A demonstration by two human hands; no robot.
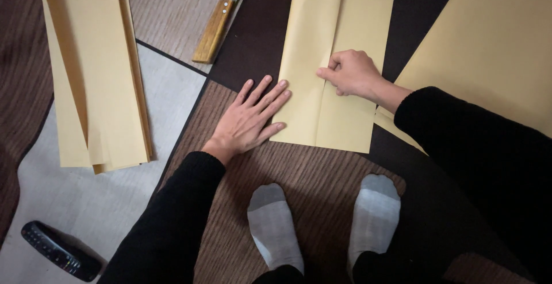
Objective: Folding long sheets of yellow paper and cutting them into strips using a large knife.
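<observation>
Patchwork carpet (322, 175) in brown, beige and near-black panels fills the floor where a person in black sleeves and grey socks (276, 226) bends over a folded sheet of tan paper (339, 60). The left hand (250, 120) lies flat with fingers spread, its fingertips resting on the sheet's left edge, holding nothing. The right hand (353, 74) is curled closed, thumb and forefinger pinching along the central crease of the same sheet, which lies on the dark panel just ahead of the feet. A stack of folded tan sheets (95, 71) sits well apart at the left, and a larger tan sheet (494, 42) lies at the right, partly under the right sleeve. A wooden-handled blade (215, 28) rests near the top between stack and sheet; a black remote control (60, 252) lies at lower left. On judgement, the soft carpet could let the paper shift under the flat palm, skewing the crease, and the blade lies close enough to be knocked by a reaching arm. No containers are visible in the frame.
</observation>
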